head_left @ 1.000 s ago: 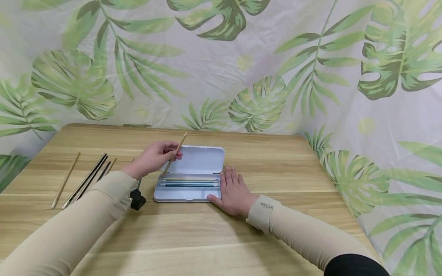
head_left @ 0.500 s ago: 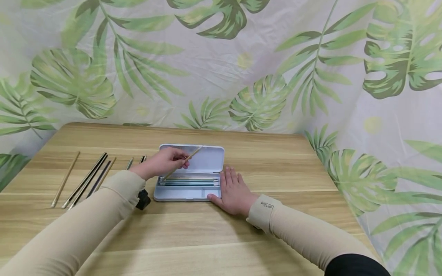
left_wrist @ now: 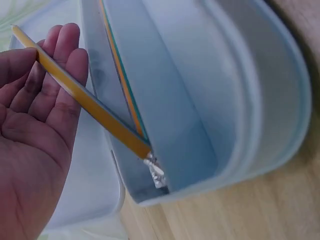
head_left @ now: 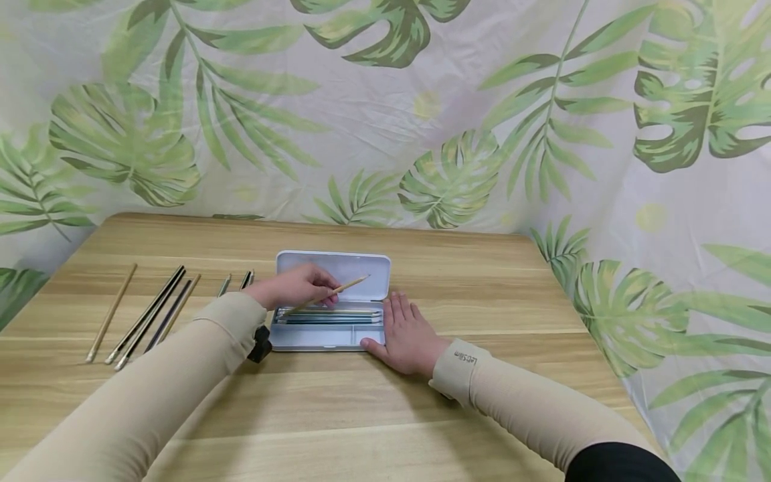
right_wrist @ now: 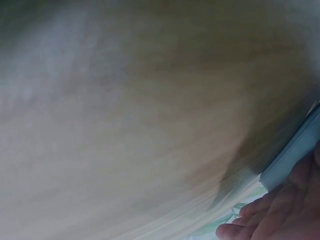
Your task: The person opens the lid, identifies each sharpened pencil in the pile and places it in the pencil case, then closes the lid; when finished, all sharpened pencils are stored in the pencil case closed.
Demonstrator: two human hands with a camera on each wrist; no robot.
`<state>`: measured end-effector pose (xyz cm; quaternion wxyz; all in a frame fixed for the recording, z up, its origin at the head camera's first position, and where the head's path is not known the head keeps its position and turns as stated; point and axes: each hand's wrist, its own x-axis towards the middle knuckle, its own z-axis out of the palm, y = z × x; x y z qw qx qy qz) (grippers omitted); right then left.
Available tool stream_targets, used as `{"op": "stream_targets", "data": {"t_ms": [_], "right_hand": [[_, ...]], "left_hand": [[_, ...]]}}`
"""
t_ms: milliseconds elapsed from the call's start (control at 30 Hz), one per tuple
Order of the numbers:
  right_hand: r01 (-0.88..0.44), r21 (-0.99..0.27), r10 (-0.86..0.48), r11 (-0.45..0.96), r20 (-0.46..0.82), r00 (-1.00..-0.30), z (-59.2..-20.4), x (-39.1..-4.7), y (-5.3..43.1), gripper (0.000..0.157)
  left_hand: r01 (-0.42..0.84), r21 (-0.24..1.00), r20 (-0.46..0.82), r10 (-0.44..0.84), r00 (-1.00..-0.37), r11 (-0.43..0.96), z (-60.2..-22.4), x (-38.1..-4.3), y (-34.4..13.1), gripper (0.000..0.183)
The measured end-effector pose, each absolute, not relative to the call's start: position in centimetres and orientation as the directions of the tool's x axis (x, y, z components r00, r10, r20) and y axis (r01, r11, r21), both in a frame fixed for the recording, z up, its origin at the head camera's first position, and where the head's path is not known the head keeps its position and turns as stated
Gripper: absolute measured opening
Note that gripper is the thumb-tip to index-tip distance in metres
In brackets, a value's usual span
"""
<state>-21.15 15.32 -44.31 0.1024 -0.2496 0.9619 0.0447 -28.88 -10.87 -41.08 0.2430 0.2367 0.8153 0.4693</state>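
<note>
A pale tin pencil case [head_left: 313, 340] lies with its lid [head_left: 373, 284] laid back. Thumb and fingers of my left hand [head_left: 298, 286] pinch a yellow pencil [head_left: 352, 284] over the case's back compartment. In the left wrist view that pencil [left_wrist: 107, 118] slants down, its silvery ferrule end inside the compartment and the other end raised. Several pencils [head_left: 334, 317] lie side by side in there. My right hand [head_left: 412, 341] rests with straight fingers along the case's right end, its thumb at the front corner. The right wrist view shows its fingers [right_wrist: 280, 215] beside the case wall.
On the wooden table [head_left: 361, 415], left of the case, lie several loose pencils: a yellow one [head_left: 112, 313], dark ones [head_left: 147, 313], and a green one [head_left: 224, 285] partly beside my left forearm. A leaf-print cloth [head_left: 361, 134] hangs behind the table.
My left hand has moved right and lower over the case, and the yellow pencil has tipped from steep to nearly flat. My right hand stays in place.
</note>
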Motion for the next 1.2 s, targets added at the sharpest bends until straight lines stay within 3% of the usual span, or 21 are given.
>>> {"op": "stream_targets", "data": {"t_ms": [100, 333, 700, 967, 1200], "right_hand": [[-0.487, 0.032, -0.47, 0.873, -0.217, -0.856, -44.4, -21.2, 15.3, 0.097], [-0.491, 0.012, -0.478, 0.871, -0.21, -0.853, -44.2, -21.1, 15.2, 0.096], [-0.483, 0.013, -0.469, 0.876, -0.217, -0.856, -44.3, -21.2, 15.1, 0.096], [-0.49, 0.004, -0.478, 0.871, -0.219, -0.851, -44.5, -21.1, 15.3, 0.096], [-0.499, 0.018, -0.484, 0.866, -0.218, -0.848, -44.7, -21.2, 15.3, 0.096]], "left_hand": [[0.16, 0.874, -0.183, 0.616, -0.766, 0.458, -41.3, -28.9, -10.5, 0.026], [0.344, 0.751, -0.11, 0.621, -0.776, 0.563, -41.6, -28.7, -10.6, 0.022], [0.216, 0.887, -0.051, 0.553, -0.832, 0.408, -40.9, -27.4, -14.1, 0.029], [0.112, 0.928, 0.023, 0.244, -0.969, 0.356, -40.2, -26.8, -21.4, 0.04], [-0.002, 0.92, -0.036, 0.08, -0.996, 0.391, -42.0, -24.9, -25.5, 0.05]]}}
